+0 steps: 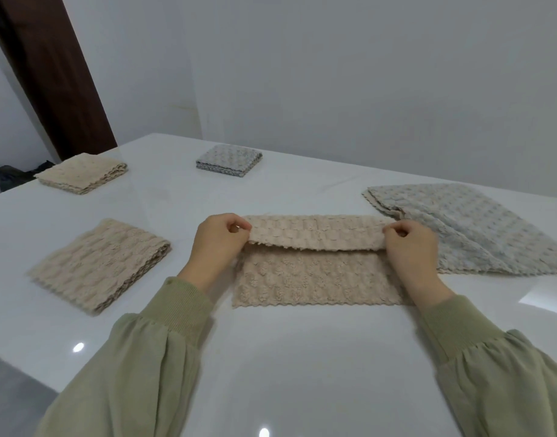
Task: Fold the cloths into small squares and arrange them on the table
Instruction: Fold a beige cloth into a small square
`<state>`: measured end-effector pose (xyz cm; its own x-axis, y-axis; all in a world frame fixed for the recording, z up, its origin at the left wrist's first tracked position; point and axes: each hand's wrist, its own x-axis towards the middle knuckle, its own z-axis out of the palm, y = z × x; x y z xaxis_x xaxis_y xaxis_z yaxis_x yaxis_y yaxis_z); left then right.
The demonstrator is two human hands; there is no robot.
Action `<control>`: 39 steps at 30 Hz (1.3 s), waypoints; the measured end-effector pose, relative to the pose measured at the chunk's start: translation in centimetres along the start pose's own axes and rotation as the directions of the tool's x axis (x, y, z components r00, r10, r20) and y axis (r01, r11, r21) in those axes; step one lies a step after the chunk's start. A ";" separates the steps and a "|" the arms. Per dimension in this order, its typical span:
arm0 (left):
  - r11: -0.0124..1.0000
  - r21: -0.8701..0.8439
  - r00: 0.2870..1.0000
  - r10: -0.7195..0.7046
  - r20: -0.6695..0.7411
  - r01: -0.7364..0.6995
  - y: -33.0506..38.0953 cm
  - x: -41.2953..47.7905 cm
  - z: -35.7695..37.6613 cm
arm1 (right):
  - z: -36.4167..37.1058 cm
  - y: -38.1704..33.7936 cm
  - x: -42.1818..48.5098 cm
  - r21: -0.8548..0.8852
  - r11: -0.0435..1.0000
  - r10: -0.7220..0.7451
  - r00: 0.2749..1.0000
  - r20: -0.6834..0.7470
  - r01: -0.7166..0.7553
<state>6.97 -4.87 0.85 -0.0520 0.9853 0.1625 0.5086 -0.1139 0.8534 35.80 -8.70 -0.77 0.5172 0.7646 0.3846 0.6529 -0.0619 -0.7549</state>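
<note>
Mid-fold: L hand & R hand each pinch far edge of cloth; next prob lay it onto near edge, corners matched

- table: bears all five cloths.
- centre cloth: front middle, far strip lapped over its near part.
- left hand pinches the strip's left end, right hand its right end.
- near-left folded cloth: left of centre cloth, apart.
- far-left folded cloth: behind that, by table's left edge.
- far-middle folded cloth: behind centre cloth, well apart.
- right cloth: just beside right hand, reaching further back.
</note>
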 end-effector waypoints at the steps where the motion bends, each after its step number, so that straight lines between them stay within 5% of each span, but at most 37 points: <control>1: 0.998 0.063 1.000 0.018 0.023 -0.020 0.0 -0.4 0.0 | -0.2 0.2 -0.3 -0.015 1.000 0.022 0.999 0.025 -0.022; 5: 0.902 0.388 0.981 0.188 0.046 -0.191 -0.6 -1.7 0.3 | -1.0 0.9 -0.9 -0.189 0.981 -0.025 0.998 0.064 0.036; 8: 0.831 0.420 0.930 0.345 0.129 -0.366 -0.9 -2.0 0.8 | -1.3 0.7 -1.6 -0.259 0.948 -0.146 0.976 0.160 0.185; 12: 0.767 0.468 0.898 0.369 0.239 -0.439 -1.0 -2.0 2.0 | -1.0 1.1 -1.8 -0.410 0.857 -0.212 0.938 0.274 0.313; 22: 0.709 0.498 0.832 0.553 0.048 -0.500 -0.8 -2.6 0.9 | -1.9 0.2 -2.8 -0.346 0.793 -0.556 0.828 -0.076 0.501; 27: 0.637 0.548 0.834 0.485 0.262 -0.542 -1.1 -4.4 1.1 | -2.6 1.0 -4.6 -0.297 0.794 -0.512 0.847 0.141 0.530; 31: 0.627 0.503 0.799 0.533 0.279 -0.595 -0.8 -5.4 1.8 | -2.9 1.4 -5.6 -0.312 0.808 -0.470 0.867 0.169 0.499; 39: 0.712 0.492 0.864 0.447 0.234 -0.501 -1.4 -4.1 2.2 | -2.5 1.9 -4.0 -0.424 0.842 -0.253 0.938 0.236 0.334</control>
<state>8.39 -8.46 -2.05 0.3832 0.8297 0.4060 0.8110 -0.5126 0.2820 36.36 -13.49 -2.46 0.1891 0.8846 0.4263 0.9569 -0.0686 -0.2821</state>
